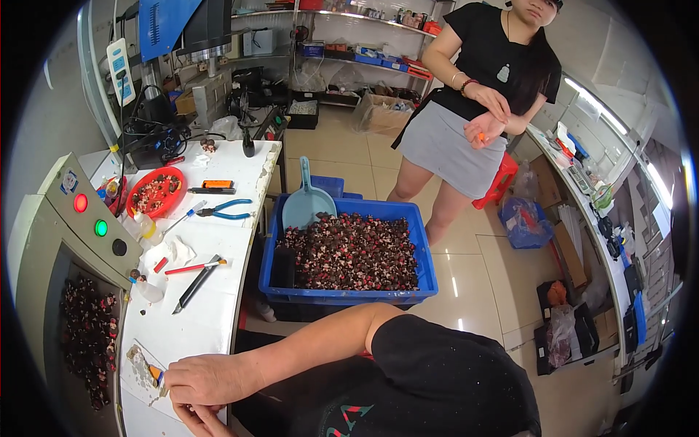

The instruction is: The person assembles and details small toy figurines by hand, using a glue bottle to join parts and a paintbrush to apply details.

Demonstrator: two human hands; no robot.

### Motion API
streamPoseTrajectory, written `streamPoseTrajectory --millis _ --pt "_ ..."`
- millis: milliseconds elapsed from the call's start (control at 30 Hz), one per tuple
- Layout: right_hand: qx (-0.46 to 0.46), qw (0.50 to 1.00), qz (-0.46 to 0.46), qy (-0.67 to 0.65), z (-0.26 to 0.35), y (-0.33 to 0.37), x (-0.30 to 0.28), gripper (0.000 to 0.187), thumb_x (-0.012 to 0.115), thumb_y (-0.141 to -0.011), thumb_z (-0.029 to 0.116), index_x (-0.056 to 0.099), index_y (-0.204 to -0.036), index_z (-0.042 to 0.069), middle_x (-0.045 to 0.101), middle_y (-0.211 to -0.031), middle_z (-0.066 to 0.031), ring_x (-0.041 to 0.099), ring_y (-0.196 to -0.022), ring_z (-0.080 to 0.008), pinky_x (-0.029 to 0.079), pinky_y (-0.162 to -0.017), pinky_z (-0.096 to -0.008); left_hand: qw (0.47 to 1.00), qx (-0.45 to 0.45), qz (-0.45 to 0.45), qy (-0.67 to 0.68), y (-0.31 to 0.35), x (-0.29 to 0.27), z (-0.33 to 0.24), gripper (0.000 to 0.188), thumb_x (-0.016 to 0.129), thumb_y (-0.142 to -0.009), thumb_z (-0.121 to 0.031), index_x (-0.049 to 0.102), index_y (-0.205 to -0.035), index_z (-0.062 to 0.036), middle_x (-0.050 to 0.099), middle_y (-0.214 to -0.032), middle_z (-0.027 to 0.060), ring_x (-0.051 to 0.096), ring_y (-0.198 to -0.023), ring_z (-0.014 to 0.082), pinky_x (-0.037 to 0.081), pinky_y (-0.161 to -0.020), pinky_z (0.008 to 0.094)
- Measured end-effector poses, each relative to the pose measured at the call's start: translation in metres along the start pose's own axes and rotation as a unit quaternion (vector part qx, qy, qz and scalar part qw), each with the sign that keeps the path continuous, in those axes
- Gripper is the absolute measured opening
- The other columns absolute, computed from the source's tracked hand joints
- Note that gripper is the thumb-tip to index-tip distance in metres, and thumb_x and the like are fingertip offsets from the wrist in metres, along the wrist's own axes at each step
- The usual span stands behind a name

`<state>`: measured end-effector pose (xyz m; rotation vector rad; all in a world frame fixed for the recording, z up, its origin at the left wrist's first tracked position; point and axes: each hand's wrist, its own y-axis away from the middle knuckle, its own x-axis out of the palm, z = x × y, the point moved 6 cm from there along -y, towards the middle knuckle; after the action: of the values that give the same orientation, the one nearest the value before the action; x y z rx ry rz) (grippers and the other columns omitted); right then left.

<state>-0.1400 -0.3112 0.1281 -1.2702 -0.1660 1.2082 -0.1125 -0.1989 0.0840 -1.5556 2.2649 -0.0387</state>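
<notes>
At the lower left my right hand bends over the white bench top with its fingers closed together. Just past its fingertips shows a small orange-yellow piece with a dark tip, too little seen to name. It lies over a flat card smeared with grey paste. Beneath the right hand, my left hand shows only in part, its fingers curled close to the right ones. Whatever the fingers pinch is hidden. Farther up the bench are a black utility knife, a red thin-handled tool and blue-handled pliers.
A blue crate full of small dark, red and pale parts holds a light-blue dustpan. A red dish and squeeze bottles stand on the bench. Left is a machine with lit buttons. Another person stands beyond the crate.
</notes>
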Motion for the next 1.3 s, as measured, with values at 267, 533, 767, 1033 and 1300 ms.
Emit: streamPoseTrajectory --millis 267,533,767,1033,1300 --pt "0.039 0.998 0.035 0.017 -0.007 -0.001 0.016 0.035 0.076 -0.059 0.012 0.052 -0.081 0.000 0.050 -0.088 -0.0127 0.052 -0.079 -0.0255 0.047 -0.069 -0.0349 0.995 -0.091 -0.020 -0.025 0.002 -0.003 -0.002 0.052 0.048 -0.098 -0.038 0.049 -0.130 0.0020 0.059 -0.118 0.0227 0.059 -0.104 0.0296 0.047 -0.089 0.0355" --pt "0.043 0.998 0.051 0.015 -0.006 -0.002 0.028 0.035 0.076 -0.060 0.013 0.052 -0.082 -0.001 0.051 -0.088 -0.0136 0.052 -0.079 -0.0263 0.047 -0.070 -0.0352 0.992 -0.070 -0.048 -0.088 0.004 -0.012 0.010 0.050 0.047 -0.098 -0.037 0.051 -0.130 0.0009 0.058 -0.121 0.0231 0.059 -0.106 0.0321 0.047 -0.090 0.0358" --pt "0.050 0.998 0.035 0.015 0.006 0.006 0.011 0.026 0.070 -0.068 0.010 0.052 -0.082 -0.002 0.050 -0.087 -0.0133 0.052 -0.078 -0.0250 0.047 -0.068 -0.0342 0.994 -0.056 -0.051 -0.077 0.013 -0.001 0.003 0.049 0.046 -0.098 -0.038 0.053 -0.128 0.0004 0.060 -0.118 0.0226 0.060 -0.102 0.0320 0.048 -0.086 0.0364" --pt "0.044 0.998 0.028 0.040 0.021 0.013 0.002 0.016 0.064 -0.078 0.008 0.053 -0.083 -0.002 0.050 -0.084 -0.0112 0.052 -0.076 -0.0229 0.047 -0.067 -0.0326 0.989 -0.053 -0.067 -0.120 0.026 0.000 0.007 0.050 0.045 -0.097 -0.045 0.056 -0.123 -0.0033 0.064 -0.109 0.0202 0.062 -0.093 0.0312 0.049 -0.078 0.0370" --pt "0.073 0.997 0.035 0.005 0.027 0.017 -0.005 0.017 0.065 -0.077 0.008 0.054 -0.085 -0.002 0.051 -0.086 -0.0117 0.052 -0.078 -0.0234 0.047 -0.068 -0.0326 0.993 -0.018 -0.076 -0.091 0.031 0.005 0.008 0.051 0.045 -0.097 -0.045 0.055 -0.125 -0.0032 0.064 -0.105 0.0188 0.062 -0.088 0.0289 0.050 -0.074 0.0363"
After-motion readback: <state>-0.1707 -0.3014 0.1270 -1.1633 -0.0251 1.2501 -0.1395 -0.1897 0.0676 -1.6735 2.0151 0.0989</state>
